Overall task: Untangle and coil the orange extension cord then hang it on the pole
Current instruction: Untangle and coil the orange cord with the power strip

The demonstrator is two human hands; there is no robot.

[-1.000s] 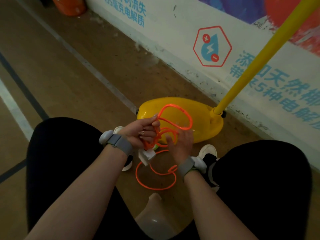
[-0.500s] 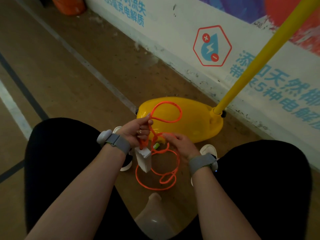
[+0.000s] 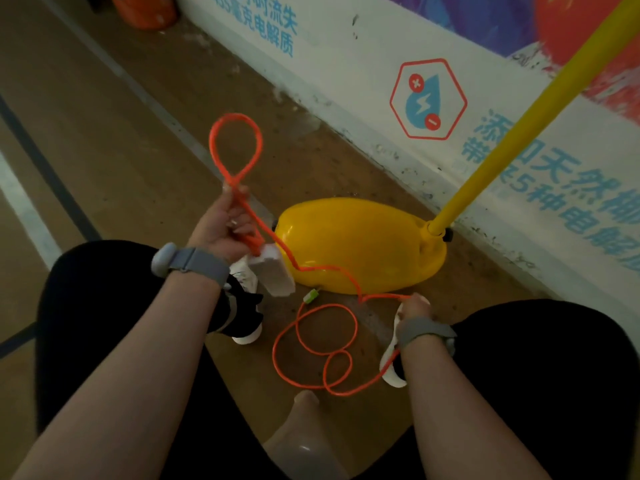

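Observation:
My left hand [image 3: 224, 226] grips the orange extension cord [image 3: 320, 339] where its strands cross, with one loop standing up above the fist and a white socket block [image 3: 273, 273] hanging below it. From there the cord runs right across the yellow base to my right hand [image 3: 414, 306], which pinches it low near the floor. Loose loops lie on the floor between my knees, with a green plug end [image 3: 310, 295] beside them. The yellow pole [image 3: 519, 123] rises to the upper right from its yellow base [image 3: 360, 244].
A white wall [image 3: 346, 81] with blue lettering and a hexagon sign runs behind the base. An orange container [image 3: 145, 12] stands at the top left. My knees in black and my shoes [image 3: 247, 320] flank the cord on the brown floor.
My hands have drawn apart: the left rose up and left with the loop, the right dropped down and right, stretching the cord between them. The floor loops have spread out.

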